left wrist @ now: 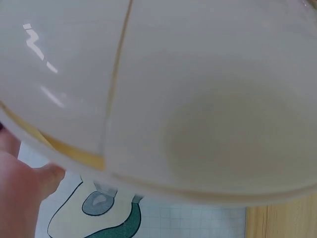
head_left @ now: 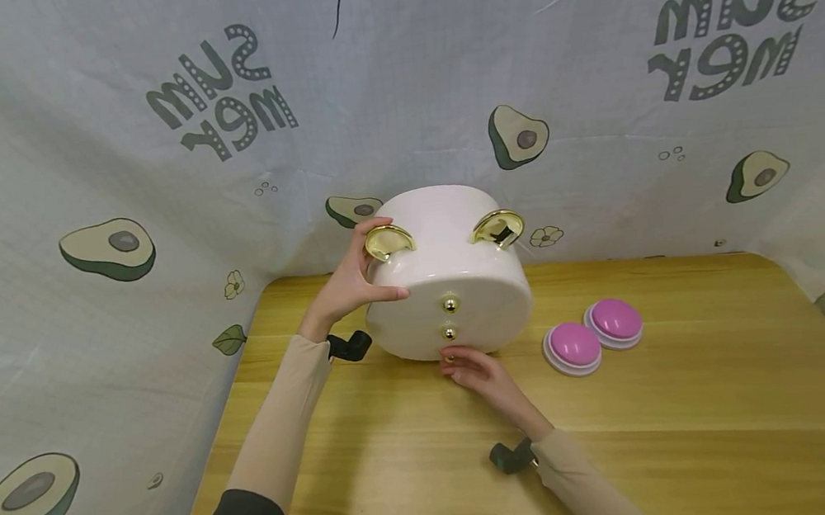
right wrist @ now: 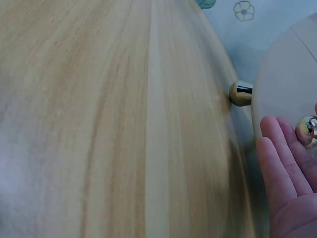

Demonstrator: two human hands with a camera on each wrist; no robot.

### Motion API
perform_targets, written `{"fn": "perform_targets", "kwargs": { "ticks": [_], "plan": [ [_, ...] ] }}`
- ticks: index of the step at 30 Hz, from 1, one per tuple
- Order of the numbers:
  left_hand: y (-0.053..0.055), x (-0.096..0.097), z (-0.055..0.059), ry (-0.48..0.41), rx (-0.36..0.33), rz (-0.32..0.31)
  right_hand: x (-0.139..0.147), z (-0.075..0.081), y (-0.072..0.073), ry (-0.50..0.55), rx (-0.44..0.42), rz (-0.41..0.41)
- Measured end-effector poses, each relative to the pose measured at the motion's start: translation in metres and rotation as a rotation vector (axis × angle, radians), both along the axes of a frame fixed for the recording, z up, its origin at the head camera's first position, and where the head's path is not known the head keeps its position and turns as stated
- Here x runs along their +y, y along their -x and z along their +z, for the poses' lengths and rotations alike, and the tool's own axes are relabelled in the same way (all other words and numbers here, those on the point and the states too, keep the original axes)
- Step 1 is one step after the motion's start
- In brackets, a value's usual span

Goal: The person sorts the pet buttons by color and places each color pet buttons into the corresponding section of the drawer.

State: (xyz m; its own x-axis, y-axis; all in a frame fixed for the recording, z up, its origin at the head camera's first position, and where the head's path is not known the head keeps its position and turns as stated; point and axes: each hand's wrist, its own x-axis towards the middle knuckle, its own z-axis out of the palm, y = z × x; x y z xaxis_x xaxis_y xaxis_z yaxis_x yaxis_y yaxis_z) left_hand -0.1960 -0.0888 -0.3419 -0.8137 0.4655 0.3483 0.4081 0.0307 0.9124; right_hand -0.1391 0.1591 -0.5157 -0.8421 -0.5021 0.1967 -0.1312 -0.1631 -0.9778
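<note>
1. Table [head_left: 709,395]: the wood-grained top supports everything I work on
2. White box [head_left: 443,242]: stands near the table's far edge, front facing me; no section stands visibly drawn out, so I judge the work to be at an early stage
3. Left hand [head_left: 351,284]: part-spread, gripping the box, thumb on the front's upper edge, fingers beside the left gold ear [head_left: 390,241]; bracing appears complete
4. Right hand [head_left: 487,379]: fingers gathered, appearing to pinch the lowest knob [head_left: 450,358]; hold set, front not yet opened
5. Pink buttons [head_left: 576,344]: two, right of the box, untouched
6. Upper knob [head_left: 450,304], middle knob [head_left: 449,333]: clear of my fingers
</note>
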Motion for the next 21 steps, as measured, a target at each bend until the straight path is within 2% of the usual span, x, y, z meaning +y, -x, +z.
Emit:
{"fn": "perform_targets", "kwargs": {
  "ticks": [7,17,21],
  "plan": [
    [0.0000,-0.0002,0.0004,0.006,-0.005,-0.006,0.0008,0.0002,-0.0003,-0.037,-0.050,-0.015],
    [-0.0012,-0.0002,0.0012,0.018,0.008,0.008,-0.0023,0.0013,-0.0033,-0.024,-0.021,-0.080],
    [-0.0014,-0.0008,0.0004,0.007,0.014,0.013,-0.0025,0.0021,-0.0066,-0.013,-0.013,-0.078]
  ]
}}
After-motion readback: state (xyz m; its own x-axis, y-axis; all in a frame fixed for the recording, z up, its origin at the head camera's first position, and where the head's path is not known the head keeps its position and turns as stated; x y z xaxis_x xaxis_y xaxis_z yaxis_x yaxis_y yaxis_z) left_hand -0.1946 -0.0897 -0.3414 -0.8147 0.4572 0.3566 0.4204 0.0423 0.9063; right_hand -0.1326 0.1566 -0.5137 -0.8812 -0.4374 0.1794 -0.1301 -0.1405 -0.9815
